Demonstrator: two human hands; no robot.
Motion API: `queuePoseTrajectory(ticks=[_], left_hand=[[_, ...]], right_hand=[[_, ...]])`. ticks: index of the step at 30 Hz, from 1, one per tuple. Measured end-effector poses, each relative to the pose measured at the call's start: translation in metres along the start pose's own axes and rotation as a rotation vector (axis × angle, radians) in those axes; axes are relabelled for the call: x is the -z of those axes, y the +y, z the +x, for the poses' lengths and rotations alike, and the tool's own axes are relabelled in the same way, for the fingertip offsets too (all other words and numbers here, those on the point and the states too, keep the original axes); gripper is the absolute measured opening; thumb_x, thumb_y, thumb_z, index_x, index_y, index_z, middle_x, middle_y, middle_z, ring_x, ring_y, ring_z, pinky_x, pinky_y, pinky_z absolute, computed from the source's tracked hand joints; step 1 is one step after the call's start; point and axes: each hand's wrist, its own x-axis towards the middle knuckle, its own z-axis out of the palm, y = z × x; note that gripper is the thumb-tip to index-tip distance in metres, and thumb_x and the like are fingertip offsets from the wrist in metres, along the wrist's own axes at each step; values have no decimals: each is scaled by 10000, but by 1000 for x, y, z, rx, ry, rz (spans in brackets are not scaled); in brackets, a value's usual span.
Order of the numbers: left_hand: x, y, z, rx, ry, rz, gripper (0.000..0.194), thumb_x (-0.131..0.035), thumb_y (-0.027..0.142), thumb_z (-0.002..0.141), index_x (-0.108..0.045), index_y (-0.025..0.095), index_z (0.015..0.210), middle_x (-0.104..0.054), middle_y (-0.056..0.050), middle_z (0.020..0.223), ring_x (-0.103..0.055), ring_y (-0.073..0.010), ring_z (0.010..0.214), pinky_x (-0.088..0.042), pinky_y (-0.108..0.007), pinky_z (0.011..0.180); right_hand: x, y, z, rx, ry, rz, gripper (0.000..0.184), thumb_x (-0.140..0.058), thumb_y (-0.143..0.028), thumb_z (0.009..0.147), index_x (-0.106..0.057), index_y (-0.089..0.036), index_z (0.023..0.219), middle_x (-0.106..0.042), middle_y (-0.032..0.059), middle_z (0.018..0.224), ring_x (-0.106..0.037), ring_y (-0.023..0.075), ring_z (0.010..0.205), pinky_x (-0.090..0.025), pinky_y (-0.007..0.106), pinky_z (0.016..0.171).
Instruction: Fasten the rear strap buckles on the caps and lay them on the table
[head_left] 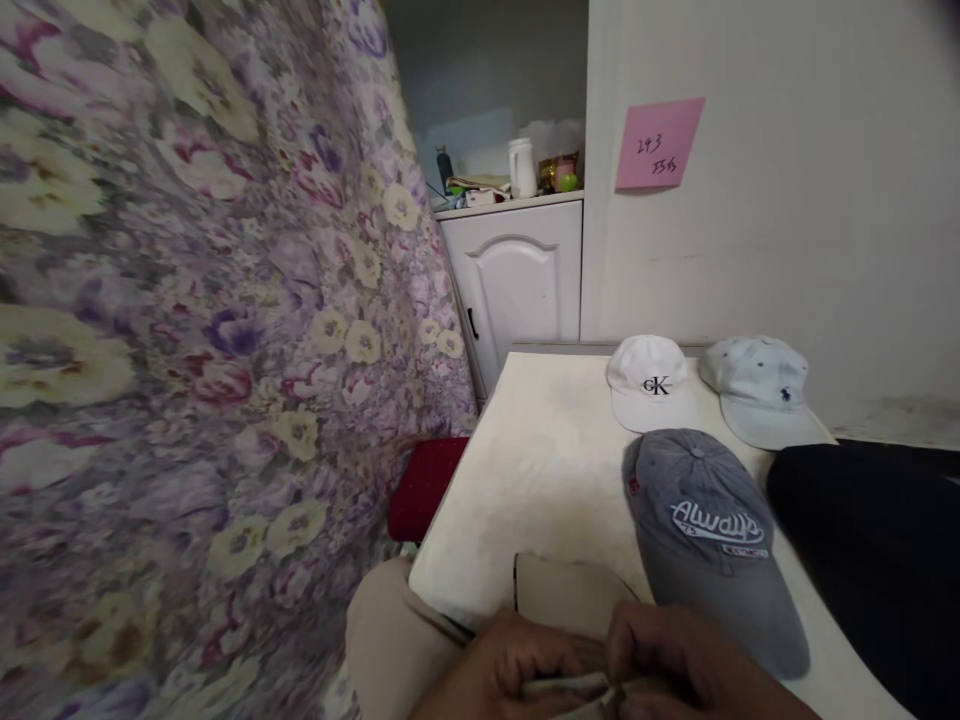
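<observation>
Both my hands are at the bottom edge, closed on a beige cap (562, 595) that lies at the near edge of the white table (540, 460). My left hand (517, 670) grips its near edge with curled fingers. My right hand (675, 665) pinches the same edge just to the right. A grey cap lettered "Always" (712, 540) lies right of the beige one. Behind it sit a white cap (649, 385) and a pale blue cap (761, 385).
A floral curtain (187, 350) fills the left. A red stool (424, 485) stands beside the table. A dark cloth (870, 540) covers the table's right end. A white cabinet (517, 270) with a jug and bottles stands behind. A pink note (658, 143) hangs on the wall.
</observation>
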Motion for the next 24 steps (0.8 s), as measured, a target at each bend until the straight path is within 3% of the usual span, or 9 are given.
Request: queuePoseTrajectory(ticks=[6,9,12,16,24], left_hand=[[7,-12,0,8,51,21,104,-791,321,778,-776,218,780,-703,23,830,-612,-172,853,-452,-226,752],[6,-7,2,18,54,18,76,-797,290,764,-769,220,752,-654,34,793,-571,-155,823,-424,-200,706],[0,8,3,22,-13,23,64,-765,272,796,-775,220,759,-604,43,772,-519,-130,772,-396,-190,695],[-7,23,3,3,-84,74,147,-705,313,849,-769,203,778,-550,38,726,-475,-131,730,-385,-224,721],[1,11,6,-5,-147,133,214,-655,290,861,-609,184,681,-492,31,739,-444,-119,710,-357,-201,630]], right_hand=[[3,8,3,30,-42,5,124,-671,-281,760,-561,-225,775,-496,-58,724,-456,146,712,-333,277,636],[3,12,4,28,-23,-13,116,-689,-288,766,-605,-226,816,-537,-49,777,-494,159,766,-346,278,664],[1,7,5,-8,-11,0,126,-694,-291,749,-596,-225,791,-543,-41,790,-508,170,798,-362,274,679],[-3,-6,7,-50,-40,94,188,-687,-299,692,-515,-225,705,-460,-63,683,-430,144,696,-321,259,605],[-6,-5,8,-52,-43,80,176,-663,-287,664,-499,-229,688,-441,-63,682,-394,145,698,-278,279,620]])
